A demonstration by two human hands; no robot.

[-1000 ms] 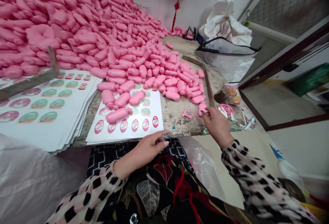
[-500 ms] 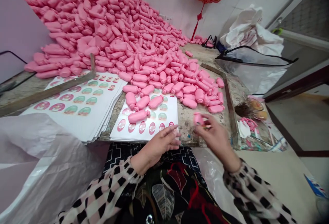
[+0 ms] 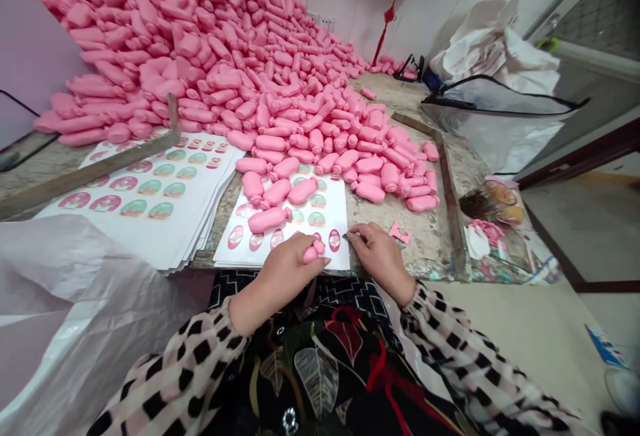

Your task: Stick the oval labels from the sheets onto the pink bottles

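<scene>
My left hand (image 3: 287,268) is closed round a small pink plastic bottle (image 3: 314,251), whose end pokes out by the thumb. It hovers over the front edge of a white sticker sheet (image 3: 233,259) printed with oval and rounded labels. At the sheet's right edge, my right hand (image 3: 380,257) pinches something small and dark near a pink oval sticker (image 3: 335,241); I cannot make out what it is. Several loose pink bottles (image 3: 270,220) lie across the sheet. Right of my right hand, a flat pink piece (image 3: 400,233) rests on the table.
A huge heap of pink bottles (image 3: 200,56) fills the back and left. More sticker sheets (image 3: 120,236) lie on the left under a wooden strip (image 3: 90,173). A wooden ledge (image 3: 450,209) borders the right, with a brush (image 3: 480,203) beyond. Plastic sheeting (image 3: 90,316) hangs front left.
My right hand has moved left to the sheet's edge and no longer holds the pink item. My left hand, open before, is now closed on a pink bottle. The flat pink piece has come into view.
</scene>
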